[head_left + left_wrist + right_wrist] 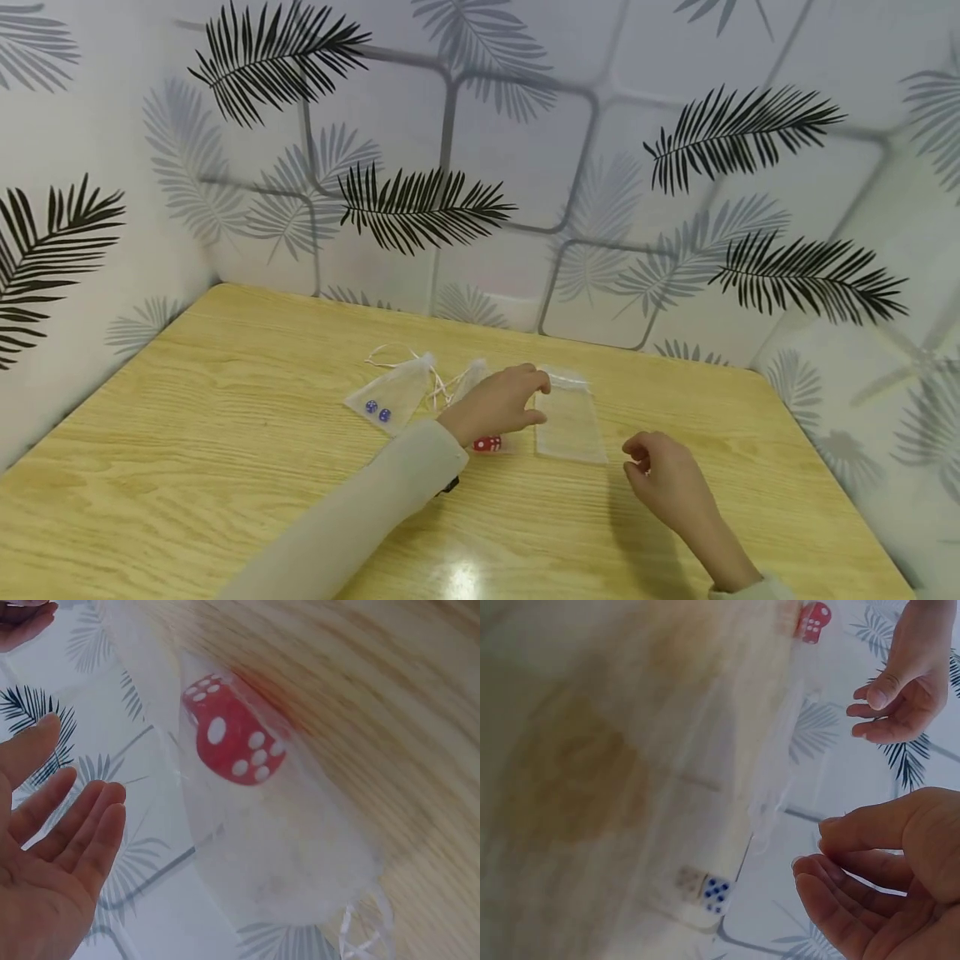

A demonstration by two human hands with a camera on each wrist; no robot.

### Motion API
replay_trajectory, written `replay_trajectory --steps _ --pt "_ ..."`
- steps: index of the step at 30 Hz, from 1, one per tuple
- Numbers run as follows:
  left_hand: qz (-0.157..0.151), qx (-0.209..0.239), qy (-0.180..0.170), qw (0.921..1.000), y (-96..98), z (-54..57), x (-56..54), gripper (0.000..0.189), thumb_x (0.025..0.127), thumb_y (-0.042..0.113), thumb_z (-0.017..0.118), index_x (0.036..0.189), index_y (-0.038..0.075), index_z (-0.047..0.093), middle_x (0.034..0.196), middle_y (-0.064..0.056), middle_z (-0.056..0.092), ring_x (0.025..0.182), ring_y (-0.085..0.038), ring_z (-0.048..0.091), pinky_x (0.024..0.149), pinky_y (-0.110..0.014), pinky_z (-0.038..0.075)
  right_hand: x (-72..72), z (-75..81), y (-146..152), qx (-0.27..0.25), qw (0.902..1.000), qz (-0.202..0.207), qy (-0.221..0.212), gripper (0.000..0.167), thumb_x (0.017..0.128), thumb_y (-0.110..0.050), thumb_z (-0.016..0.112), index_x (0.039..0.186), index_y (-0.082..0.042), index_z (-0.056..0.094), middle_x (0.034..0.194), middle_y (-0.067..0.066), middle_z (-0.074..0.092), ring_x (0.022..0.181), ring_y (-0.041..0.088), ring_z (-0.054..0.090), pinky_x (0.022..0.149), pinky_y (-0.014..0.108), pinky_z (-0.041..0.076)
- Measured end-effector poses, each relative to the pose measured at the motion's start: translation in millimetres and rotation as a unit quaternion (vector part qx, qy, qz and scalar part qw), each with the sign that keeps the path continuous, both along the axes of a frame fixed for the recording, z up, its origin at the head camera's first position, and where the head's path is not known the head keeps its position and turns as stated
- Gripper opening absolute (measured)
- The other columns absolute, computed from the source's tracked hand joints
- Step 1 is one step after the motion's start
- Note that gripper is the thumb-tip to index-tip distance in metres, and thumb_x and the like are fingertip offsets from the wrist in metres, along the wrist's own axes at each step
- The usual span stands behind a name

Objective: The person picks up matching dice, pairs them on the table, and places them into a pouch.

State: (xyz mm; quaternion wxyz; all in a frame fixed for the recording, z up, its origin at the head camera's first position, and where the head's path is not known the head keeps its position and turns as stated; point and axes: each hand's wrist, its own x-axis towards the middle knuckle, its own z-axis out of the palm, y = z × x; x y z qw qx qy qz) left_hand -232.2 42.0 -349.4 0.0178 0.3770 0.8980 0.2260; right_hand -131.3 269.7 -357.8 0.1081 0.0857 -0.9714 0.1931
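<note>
My left hand point(501, 404) reaches over the middle sheer drawstring bag, its fingers loosely bent and nothing between them. Two red dice with white dots point(234, 739) are inside that bag, which my left hand and wrist partly cover in the head view. Just right of my left fingers, a flat sheer white bag point(572, 425) lies on the table. My right hand point(667, 479) hovers to the right of this bag, thumb and fingers loosely curled, with nothing held. A white die with blue dots point(717, 894) shows in the right wrist view; my right hand hides it in the head view.
Another sheer drawstring bag point(405, 387) with two blue dice point(378, 411) inside lies at the left, its white cords loose on the wood. The wooden table point(187, 450) ends at a wall point(510, 275) with a feather pattern.
</note>
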Motion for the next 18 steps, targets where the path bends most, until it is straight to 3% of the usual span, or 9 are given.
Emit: replay_trajectory --steps 5,9,18 --pt "-0.033 -0.022 -0.021 0.999 12.6 -3.3 -6.2 0.042 0.089 0.019 0.067 0.127 0.005 0.056 0.126 -0.008 0.058 0.111 -0.02 0.058 0.096 -0.028 0.047 2.9 -6.6 13 0.006 0.9994 -0.015 -0.03 0.014 0.08 0.001 0.065 0.094 0.006 0.067 0.082 0.009 0.065 0.07 0.016 0.059 0.061 0.03 0.051" --pt "-0.054 -0.051 -0.017 0.9971 22.0 -6.7 -11.0 0.044 0.088 0.016 0.068 0.128 0.006 0.056 0.129 -0.006 0.057 0.12 -0.02 0.054 0.101 -0.027 0.044 6.5 -9.9 22 0.002 0.9982 -0.031 -0.051 0.013 0.082 -0.003 0.067 0.093 0.003 0.067 0.083 0.007 0.064 0.07 0.015 0.058 0.061 0.031 0.05" --pt "-0.051 -0.089 -0.04 0.9939 32.2 -19.4 -15.1 0.047 0.085 0.016 0.071 0.13 0.012 0.056 0.135 -0.001 0.055 0.127 -0.016 0.049 0.105 -0.025 0.04 6.1 -11.5 34 -0.011 0.9948 -0.043 -0.092 0.019 0.08 -0.002 0.068 0.097 0.006 0.066 0.086 0.011 0.065 0.075 0.02 0.063 0.065 0.036 0.054"
